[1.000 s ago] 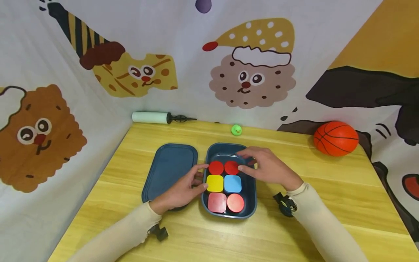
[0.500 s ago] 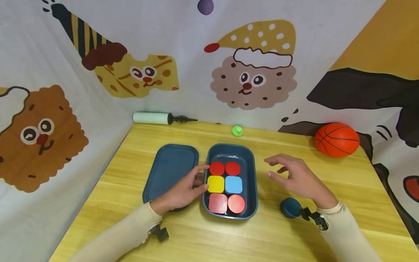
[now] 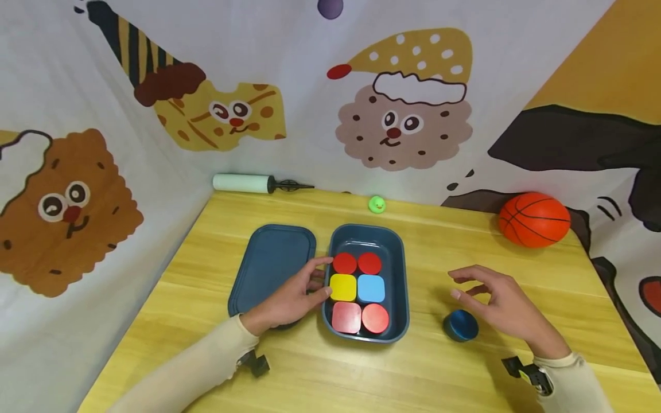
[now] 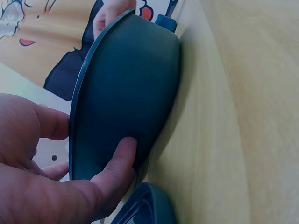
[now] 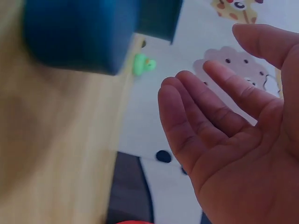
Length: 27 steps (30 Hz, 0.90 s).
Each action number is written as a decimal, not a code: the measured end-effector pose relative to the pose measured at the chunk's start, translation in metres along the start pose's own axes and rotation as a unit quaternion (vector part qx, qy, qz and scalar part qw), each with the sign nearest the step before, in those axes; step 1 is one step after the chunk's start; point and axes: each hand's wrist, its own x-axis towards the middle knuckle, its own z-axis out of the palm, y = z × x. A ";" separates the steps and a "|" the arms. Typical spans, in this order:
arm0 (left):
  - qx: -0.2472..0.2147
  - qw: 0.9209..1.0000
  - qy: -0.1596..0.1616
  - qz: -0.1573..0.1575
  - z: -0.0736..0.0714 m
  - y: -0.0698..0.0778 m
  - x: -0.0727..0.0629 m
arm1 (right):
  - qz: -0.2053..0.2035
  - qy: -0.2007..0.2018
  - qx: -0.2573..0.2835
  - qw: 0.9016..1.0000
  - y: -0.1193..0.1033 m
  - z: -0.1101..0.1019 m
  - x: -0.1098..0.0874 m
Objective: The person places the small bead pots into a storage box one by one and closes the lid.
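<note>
A dark blue rectangular box [image 3: 365,235] stands without its lid on the table. My left hand [image 3: 286,298] rests against its left wall, two fingertips at the rim; in the left wrist view, another finger touches the outer wall [image 4: 128,93]. Inside sit several flat-topped pieces in rows: two red round ones [image 3: 344,263], a yellow square one [image 3: 343,287], a light blue square one [image 3: 370,288], a pink square one [image 3: 346,318] and a coral round one [image 3: 375,318]. Right of the box is a small dark blue round cup [image 3: 461,326]. My right hand [image 3: 503,301], loosely bent, hovers beside it, holding nothing.
A dark blue lid [image 3: 273,261] lies left of the box, partly under my left hand. Along the back are a white hand pump [image 3: 242,183], a green toy duck [image 3: 377,204] and an orange basketball [image 3: 534,220]. A printed cloth [image 3: 310,155] hangs behind the table.
My right hand has drawn away from the box toward the right and the front. The blue cup, earlier hidden by the right wrist, shows fully. My left hand has stayed at the box.
</note>
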 end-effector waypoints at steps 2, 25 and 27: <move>0.002 1.000 -0.001 0.000 0.001 0.000 0.001 | 0.006 -0.003 0.014 1.000 0.004 0.002 -0.007; 0.002 1.000 -0.006 0.009 0.001 -0.001 0.002 | 0.056 -0.116 0.089 0.988 0.024 0.017 -0.046; 0.003 1.000 -0.004 0.008 0.001 -0.002 0.002 | 0.050 -0.113 0.083 0.989 0.025 0.017 -0.045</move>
